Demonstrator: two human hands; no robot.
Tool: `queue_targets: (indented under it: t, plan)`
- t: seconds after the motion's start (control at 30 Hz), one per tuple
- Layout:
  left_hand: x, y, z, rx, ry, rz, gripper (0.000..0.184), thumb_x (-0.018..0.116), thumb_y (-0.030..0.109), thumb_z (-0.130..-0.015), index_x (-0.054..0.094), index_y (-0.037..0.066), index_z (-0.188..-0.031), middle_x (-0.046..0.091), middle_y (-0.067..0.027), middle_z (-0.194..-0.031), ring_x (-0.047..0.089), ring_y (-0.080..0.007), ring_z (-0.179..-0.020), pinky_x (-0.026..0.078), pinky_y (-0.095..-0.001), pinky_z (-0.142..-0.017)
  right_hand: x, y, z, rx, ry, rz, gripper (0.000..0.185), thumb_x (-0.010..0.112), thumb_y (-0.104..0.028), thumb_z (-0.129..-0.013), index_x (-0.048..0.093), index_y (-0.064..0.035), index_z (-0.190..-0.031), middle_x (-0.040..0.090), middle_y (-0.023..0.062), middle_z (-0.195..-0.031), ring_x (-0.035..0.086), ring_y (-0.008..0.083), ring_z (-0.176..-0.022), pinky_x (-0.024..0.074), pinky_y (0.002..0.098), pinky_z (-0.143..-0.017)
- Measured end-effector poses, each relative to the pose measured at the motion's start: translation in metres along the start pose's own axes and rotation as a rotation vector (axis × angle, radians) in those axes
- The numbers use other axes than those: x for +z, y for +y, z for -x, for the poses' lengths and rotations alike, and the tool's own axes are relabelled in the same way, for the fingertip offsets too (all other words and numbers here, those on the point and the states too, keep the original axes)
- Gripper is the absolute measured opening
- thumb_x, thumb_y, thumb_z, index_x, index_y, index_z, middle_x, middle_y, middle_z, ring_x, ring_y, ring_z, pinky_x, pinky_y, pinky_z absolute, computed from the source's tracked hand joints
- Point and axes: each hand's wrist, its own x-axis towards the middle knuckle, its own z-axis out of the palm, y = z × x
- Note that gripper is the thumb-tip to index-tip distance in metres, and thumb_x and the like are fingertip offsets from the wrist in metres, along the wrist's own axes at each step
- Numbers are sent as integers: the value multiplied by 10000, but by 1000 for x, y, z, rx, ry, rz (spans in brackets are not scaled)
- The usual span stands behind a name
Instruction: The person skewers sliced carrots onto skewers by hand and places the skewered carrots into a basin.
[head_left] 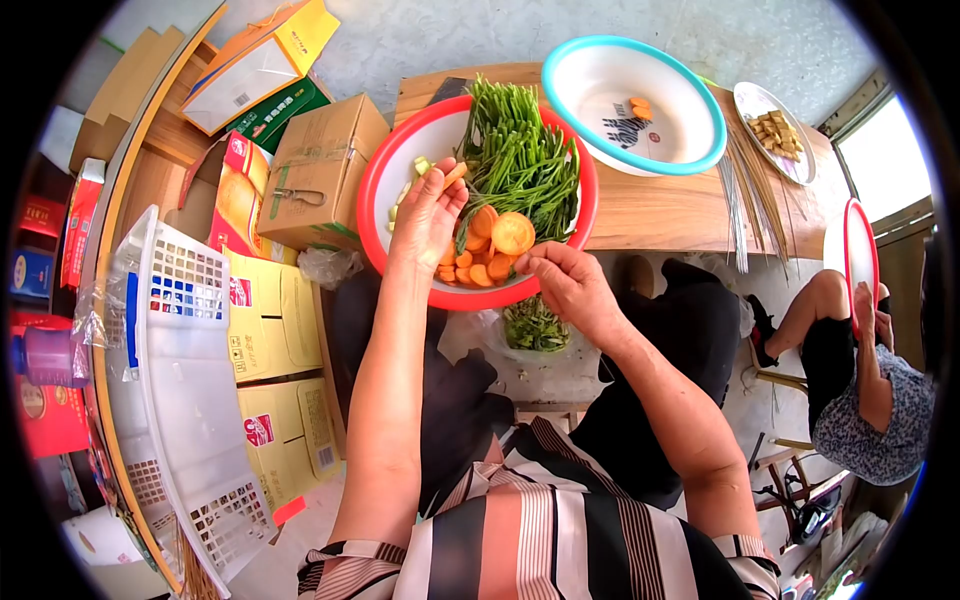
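A white basin with a red rim [590, 205] holds a bundle of green stems [510, 150], a heap of orange carrot slices [483, 245] and a few pale green pieces [405, 195] at its left. Over the basin, my left hand [430, 215] is closed with a carrot piece [456, 174] at its fingertips. My right hand [570, 290] is in a pinch at the basin's front right, beside a large round carrot slice [513, 234]. Whatever sits between the right fingertips is too small to make out.
On the wooden table [640, 215] stand a blue-rimmed basin [715, 150] with carrot slices, a plate [745, 98] of brown chunks, and thin skewers [745, 205]. A cardboard box [315, 165] and white crate [185, 350] are left. Another person [870, 400] sits right, holding a red-rimmed basin [858, 250].
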Motion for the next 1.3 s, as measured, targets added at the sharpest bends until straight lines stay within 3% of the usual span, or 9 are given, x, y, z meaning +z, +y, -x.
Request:
queue_targets:
  t: [0.13,0.2,0.33,0.43,0.53,0.63,0.83,1.3]
  plan:
    - [0,3,2,-13,-23,-82,436,711,281,-827,581,6,-1140,599,-96,-1087,565,-147,-926,476,-286,-856,-4,-9,2,17,-19,-61,189,481,-135,-955,631,-22,-934,505,-48,-643,412,23,-527,345,193,-486]
    - [3,4,3,-18,-24,-88,436,712,282,-826,582,9,-1139,597,-97,-1091,565,-145,-919,475,-284,-852,-3,-4,0,-10,-26,-16,193,460,-159,-974,603,-30,-960,385,-76,-523,326,9,-430,247,175,-410]
    - [4,4,3,-27,-36,-94,464,705,305,-829,566,12,-1160,587,-101,-1113,565,-156,-957,472,-292,-876,-3,3,-3,-52,-17,63,199,460,-163,-975,605,-28,-962,383,-78,-520,326,9,-428,247,174,-410]
    - [7,3,6,-50,-3,-40,527,679,349,-843,525,-3,-1204,570,-120,-1134,557,-189,-1021,470,-317,-911,-2,4,-3,-63,-27,72,197,459,-161,-976,606,-30,-963,386,-80,-529,327,9,-433,249,174,-413]
    - [13,1,7,-27,-15,3,569,605,391,-889,472,-34,-1242,552,-152,-1162,544,-225,-1070,465,-340,-938,0,8,-3,-64,-32,41,179,479,-110,-946,622,-3,-958,581,-12,-781,467,38,-642,412,203,-589]
    - [15,-5,6,-64,29,122,566,509,400,-944,436,-66,-1257,540,-183,-1180,544,-242,-1058,467,-345,-928,2,8,-2,-60,-43,57,172,482,-108,-941,619,-3,-949,587,-6,-800,476,47,-662,424,214,-609]
    - [0,-14,-1,-50,77,232,528,353,373,-1004,416,-87,-1256,532,-218,-1178,545,-244,-1014,466,-336,-902,6,5,0,7,-29,86,166,493,-120,-935,612,-4,-944,568,-12,-763,473,47,-659,419,214,-602]
    - [1,-16,-2,-53,104,318,445,345,349,-1009,403,-24,-1245,549,-210,-1113,563,-255,-956,486,-348,-851,13,11,-4,28,-18,90,174,496,-138,-932,615,-11,-935,497,-35,-644,419,40,-546,362,219,-501]
